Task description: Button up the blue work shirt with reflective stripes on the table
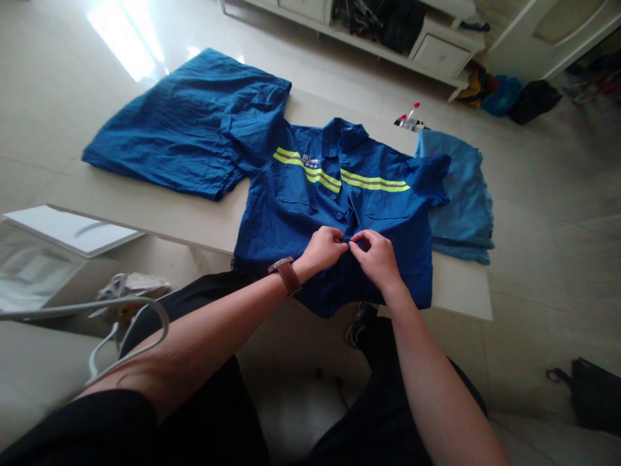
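Observation:
A dark blue work shirt [291,213] with yellow reflective stripes lies front up on a low white table [169,217], collar away from me. My left hand [324,249], with a brown watch on its wrist, pinches the shirt's front placket near the lower buttons. My right hand [376,254] pinches the same placket from the other side. The fingertips of both hands meet at the middle of the shirt. Both hands are closed on the fabric.
Another dark blue garment [194,123] is spread at the table's left. A lighter blue folded garment [460,194] lies at the right end. A white bag [43,259] stands on the floor at left, a black bag [592,395] at lower right. Shelving stands beyond the table.

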`<state>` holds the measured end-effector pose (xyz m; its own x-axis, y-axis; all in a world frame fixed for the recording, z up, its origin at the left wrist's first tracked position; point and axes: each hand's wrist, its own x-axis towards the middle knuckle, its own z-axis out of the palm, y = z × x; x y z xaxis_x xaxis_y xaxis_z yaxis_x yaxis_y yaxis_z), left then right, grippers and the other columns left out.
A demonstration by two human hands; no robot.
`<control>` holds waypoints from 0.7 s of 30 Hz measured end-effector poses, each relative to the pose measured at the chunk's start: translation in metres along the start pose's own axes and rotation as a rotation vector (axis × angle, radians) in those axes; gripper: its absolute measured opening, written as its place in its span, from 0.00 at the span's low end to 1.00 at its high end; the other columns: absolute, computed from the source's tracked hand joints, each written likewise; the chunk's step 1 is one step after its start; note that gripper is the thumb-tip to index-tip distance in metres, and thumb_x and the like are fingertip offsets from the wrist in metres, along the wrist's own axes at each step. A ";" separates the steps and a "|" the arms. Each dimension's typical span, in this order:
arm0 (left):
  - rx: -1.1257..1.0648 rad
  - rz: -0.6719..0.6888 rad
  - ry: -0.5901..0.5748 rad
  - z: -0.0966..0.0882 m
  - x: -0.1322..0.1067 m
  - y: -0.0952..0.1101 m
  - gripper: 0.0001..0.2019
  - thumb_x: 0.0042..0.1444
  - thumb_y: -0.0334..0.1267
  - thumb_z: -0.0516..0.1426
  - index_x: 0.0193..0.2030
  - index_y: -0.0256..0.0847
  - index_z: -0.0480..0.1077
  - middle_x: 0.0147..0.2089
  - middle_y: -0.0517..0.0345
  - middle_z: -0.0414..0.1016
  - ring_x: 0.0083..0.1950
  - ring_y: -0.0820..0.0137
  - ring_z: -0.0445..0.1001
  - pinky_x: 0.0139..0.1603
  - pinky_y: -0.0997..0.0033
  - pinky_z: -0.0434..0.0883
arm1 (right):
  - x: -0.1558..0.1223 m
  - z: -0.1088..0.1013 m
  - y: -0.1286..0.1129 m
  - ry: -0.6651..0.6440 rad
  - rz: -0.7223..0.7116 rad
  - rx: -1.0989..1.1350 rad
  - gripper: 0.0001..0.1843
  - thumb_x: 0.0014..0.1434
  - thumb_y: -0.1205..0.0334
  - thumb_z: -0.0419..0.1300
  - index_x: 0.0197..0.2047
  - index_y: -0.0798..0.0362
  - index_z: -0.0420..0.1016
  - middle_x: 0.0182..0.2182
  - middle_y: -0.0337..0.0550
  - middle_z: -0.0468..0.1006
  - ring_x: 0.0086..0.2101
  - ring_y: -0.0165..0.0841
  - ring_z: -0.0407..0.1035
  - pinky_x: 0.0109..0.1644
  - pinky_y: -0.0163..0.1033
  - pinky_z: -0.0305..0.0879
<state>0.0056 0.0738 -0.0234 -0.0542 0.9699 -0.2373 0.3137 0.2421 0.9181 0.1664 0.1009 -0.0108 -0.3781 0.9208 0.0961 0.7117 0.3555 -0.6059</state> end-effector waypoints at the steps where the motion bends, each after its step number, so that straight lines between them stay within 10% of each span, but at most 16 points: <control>1: 0.002 -0.003 0.001 0.000 0.000 0.001 0.09 0.50 0.27 0.59 0.22 0.38 0.66 0.21 0.65 0.64 0.27 0.75 0.60 0.30 0.71 0.53 | 0.000 0.000 0.000 -0.003 -0.002 -0.003 0.06 0.61 0.58 0.61 0.34 0.48 0.78 0.32 0.42 0.80 0.32 0.37 0.69 0.40 0.41 0.62; 21: -0.142 -0.069 -0.029 0.006 0.006 -0.007 0.05 0.53 0.28 0.59 0.28 0.38 0.69 0.22 0.63 0.70 0.25 0.74 0.68 0.26 0.74 0.58 | -0.001 -0.003 -0.001 0.008 0.012 -0.004 0.06 0.60 0.59 0.63 0.36 0.49 0.81 0.33 0.43 0.81 0.32 0.37 0.71 0.40 0.42 0.64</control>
<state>0.0085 0.0777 -0.0329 -0.0431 0.9503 -0.3083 0.1727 0.3111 0.9346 0.1674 0.0999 -0.0079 -0.3647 0.9262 0.0955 0.7183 0.3451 -0.6041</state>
